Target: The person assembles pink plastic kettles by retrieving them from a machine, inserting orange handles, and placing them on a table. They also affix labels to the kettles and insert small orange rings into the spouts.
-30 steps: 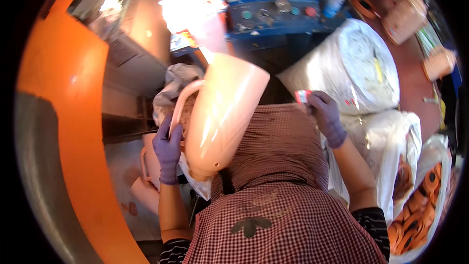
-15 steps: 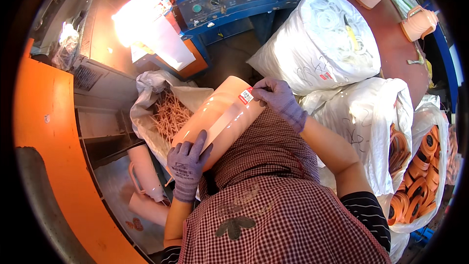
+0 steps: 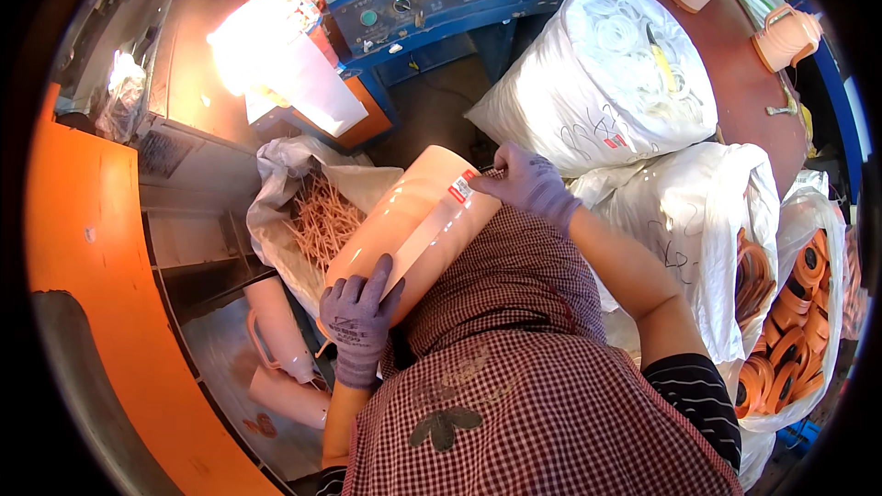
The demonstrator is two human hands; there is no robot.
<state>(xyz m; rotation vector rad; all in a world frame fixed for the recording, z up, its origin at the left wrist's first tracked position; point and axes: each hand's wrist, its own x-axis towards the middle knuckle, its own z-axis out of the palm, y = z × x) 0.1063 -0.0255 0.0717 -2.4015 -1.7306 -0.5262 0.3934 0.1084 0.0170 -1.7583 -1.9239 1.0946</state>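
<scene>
A glossy peach plastic jug casing (image 3: 424,220), shaped like a long cylinder, lies slanted across my lap. My left hand (image 3: 360,321), in a grey-purple glove, grips its lower end with the fingers over the near wall. At the upper end a small red and white sticker (image 3: 461,187) sits on the casing near the rim. My right hand (image 3: 528,186), gloved alike, is closed at that rim. Its thumb presses beside the sticker, and its other fingers are curled, partly hidden.
A sack of peach plastic scraps (image 3: 323,220) stands beyond the casing. More casings (image 3: 278,326) lie in the bin at left. White sacks (image 3: 597,83) and a bag of orange rings (image 3: 795,312) fill the right. Ahead is a blue control panel (image 3: 432,0); finished-looking jugs (image 3: 788,39) stand far right.
My right thumb has shifted from pinching at the sticker's edge to lying flat against the casing beside it. The casing and left hand have moved slightly right.
</scene>
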